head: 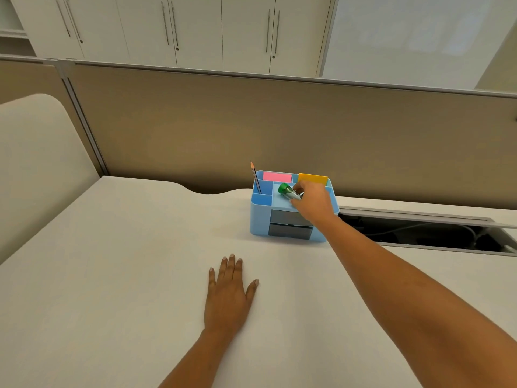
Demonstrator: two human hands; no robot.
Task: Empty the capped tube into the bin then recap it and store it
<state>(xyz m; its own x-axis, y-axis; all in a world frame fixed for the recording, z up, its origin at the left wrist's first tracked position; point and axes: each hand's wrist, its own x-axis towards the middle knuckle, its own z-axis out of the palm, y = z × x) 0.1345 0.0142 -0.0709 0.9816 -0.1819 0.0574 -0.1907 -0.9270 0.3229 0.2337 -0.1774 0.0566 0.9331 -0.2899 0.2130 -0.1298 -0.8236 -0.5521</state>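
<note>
A clear tube with a green cap [288, 191] lies tilted over the middle compartment of a light blue desk organiser [258, 219], cap pointing left. My right hand [312, 203] reaches over the organiser and grips the tube's right end with curled fingers. My left hand [229, 294] rests flat on the white desk, fingers straight, well in front of the organiser. The tube's far end is hidden by my fingers, so its contents cannot be made out.
The organiser holds a pencil [256, 177], pink notes [277, 177] and a yellow pad [312, 179], with dark drawers in front. An open cable slot [419, 231] cuts the desk at the right. A beige partition [279, 130] stands behind.
</note>
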